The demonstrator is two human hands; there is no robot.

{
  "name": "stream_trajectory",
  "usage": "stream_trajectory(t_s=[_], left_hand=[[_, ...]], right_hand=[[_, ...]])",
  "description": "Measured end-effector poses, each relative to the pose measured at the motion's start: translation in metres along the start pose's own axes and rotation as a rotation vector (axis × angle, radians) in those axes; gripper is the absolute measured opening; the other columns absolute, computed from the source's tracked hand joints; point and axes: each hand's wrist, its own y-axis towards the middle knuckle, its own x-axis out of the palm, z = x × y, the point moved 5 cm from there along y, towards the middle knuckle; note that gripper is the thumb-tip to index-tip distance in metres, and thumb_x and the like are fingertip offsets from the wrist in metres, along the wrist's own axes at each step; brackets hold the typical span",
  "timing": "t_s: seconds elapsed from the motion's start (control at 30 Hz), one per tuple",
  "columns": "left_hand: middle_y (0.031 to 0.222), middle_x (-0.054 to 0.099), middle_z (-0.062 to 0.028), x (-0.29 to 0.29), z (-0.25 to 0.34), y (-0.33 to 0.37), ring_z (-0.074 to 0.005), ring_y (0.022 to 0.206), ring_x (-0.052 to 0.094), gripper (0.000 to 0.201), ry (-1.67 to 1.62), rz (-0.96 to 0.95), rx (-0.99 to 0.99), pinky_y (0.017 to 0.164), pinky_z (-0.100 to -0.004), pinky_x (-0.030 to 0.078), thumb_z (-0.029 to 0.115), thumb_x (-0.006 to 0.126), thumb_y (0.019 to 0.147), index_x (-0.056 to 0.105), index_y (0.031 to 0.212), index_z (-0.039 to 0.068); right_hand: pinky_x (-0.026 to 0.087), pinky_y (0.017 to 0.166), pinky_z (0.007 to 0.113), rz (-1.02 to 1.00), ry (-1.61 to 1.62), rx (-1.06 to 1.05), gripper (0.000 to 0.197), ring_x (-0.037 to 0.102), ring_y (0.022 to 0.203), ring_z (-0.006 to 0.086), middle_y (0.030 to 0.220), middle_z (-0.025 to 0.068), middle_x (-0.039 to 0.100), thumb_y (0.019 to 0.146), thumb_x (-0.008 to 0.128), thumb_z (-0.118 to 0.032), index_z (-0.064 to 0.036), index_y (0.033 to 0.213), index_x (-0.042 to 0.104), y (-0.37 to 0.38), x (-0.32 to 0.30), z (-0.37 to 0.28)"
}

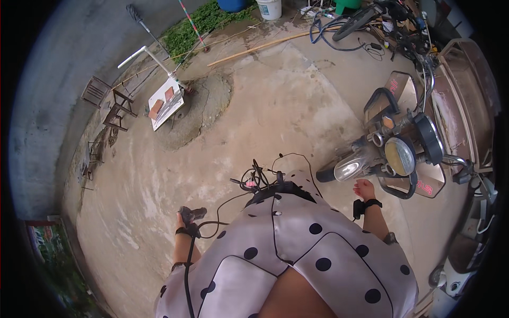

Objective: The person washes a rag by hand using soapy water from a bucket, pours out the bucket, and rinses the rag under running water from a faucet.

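My left hand (180,221) hangs at my left side, closed around a small dark grey object (193,214). Its kind cannot be made out, and most of that hand's fingers are hidden. Over on the right, my right hand (363,189) is held low beside the front of a three-wheeled motor vehicle (398,155), apart from it. Its fingers are loosely bent and a little apart, with nothing visible in them. Both wrists carry black straps with small black devices. A tangle of black cable (255,177) sits at the front of my polka-dot clothing.
Concrete ground (275,111) stretches ahead. Two bricks lie on a white board (166,103) under a white pipe at the far left, near a wooden chair (117,108). A long pole (260,46), a blue hose (318,33) and a white bucket (270,9) are farther back.
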Motion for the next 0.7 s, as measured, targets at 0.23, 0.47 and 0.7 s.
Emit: stream_trajectory(t_s=[0.23, 0.47, 0.7], left_hand=[[0.104, 0.057, -0.0148, 0.286, 0.185, 0.114, -0.0306, 0.088, 0.06, 0.04, -0.062, 0.065, 0.056, 0.065, -0.037, 0.058, 0.032, 0.05, 0.09, 0.047, 0.114, 0.0], [0.101, 0.056, -0.0156, 0.5, 0.314, 0.176, -0.0291, 0.084, 0.061, 0.028, 0.077, -0.167, 0.205, 0.067, -0.0366, 0.058, 0.008, 0.052, 0.087, 0.045, 0.112, -0.001], [0.098, 0.061, -0.0106, 0.735, 0.429, 0.256, -0.0243, 0.087, 0.061, 0.023, 0.1, -0.464, 0.21, 0.075, -0.0387, 0.054, 0.006, 0.053, 0.086, 0.052, 0.108, 0.004]], right_hand=[[0.046, 0.046, 0.029, 0.006, 0.055, 0.3, 0.023, 0.059, 0.059, 0.0212, 0.082, 0.0104, 0.058, 0.084, 0.054, -0.022, -0.0053, 0.099, 0.05, 0.116, 0.041, -0.037], [0.047, 0.053, 0.023, -0.053, -0.103, -0.164, 0.014, 0.059, 0.061, 0.0128, 0.077, 0.0046, 0.06, 0.085, 0.055, -0.018, -0.0053, 0.091, 0.059, 0.304, 0.178, -0.373], [0.048, 0.064, 0.024, -0.321, -0.099, -0.467, 0.02, 0.06, 0.074, 0.0129, 0.089, 0.0066, 0.061, 0.086, 0.05, -0.012, -0.0031, 0.103, 0.056, 0.383, 0.382, -0.675]])
